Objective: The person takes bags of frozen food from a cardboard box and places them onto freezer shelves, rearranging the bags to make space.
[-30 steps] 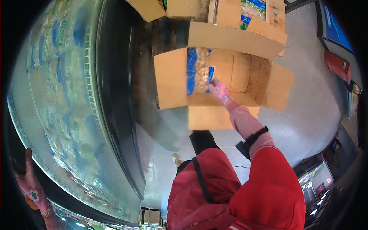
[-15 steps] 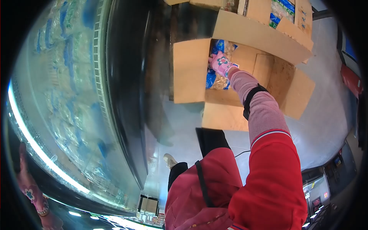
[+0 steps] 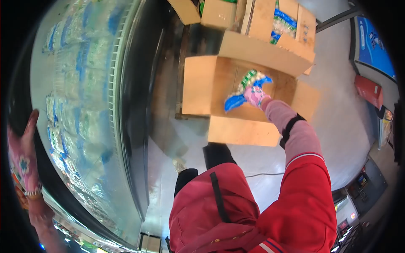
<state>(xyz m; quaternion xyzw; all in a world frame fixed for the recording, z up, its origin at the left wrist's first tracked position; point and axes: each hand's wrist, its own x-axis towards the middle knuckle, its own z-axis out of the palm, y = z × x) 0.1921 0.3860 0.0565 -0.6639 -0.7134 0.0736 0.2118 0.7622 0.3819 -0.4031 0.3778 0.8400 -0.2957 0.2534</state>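
My right hand (image 3: 255, 96), in a pink flowered glove, is closed on a blue, green and clear plastic bag (image 3: 249, 82) of pale food. It holds the bag over the open cardboard box (image 3: 200, 86), whose flaps are spread. At the far left edge, my left hand (image 3: 23, 158) wears a similar glove, its thumb standing apart from the palm, beside the dark rim of the freezer. Nothing shows in its grasp. Rows of similar bags (image 3: 90, 84) lie inside the freezer behind the glass.
Another open box (image 3: 265, 21) with bags stands behind the first one. The freezer's black side (image 3: 137, 105) runs along the left. A red box (image 3: 368, 92) and a blue panel (image 3: 373, 44) are at the right. A cable (image 3: 263, 174) lies on the floor.
My right hand has lifted the bag up from the box's left side and moved slightly right and down. My left hand has moved higher in view.
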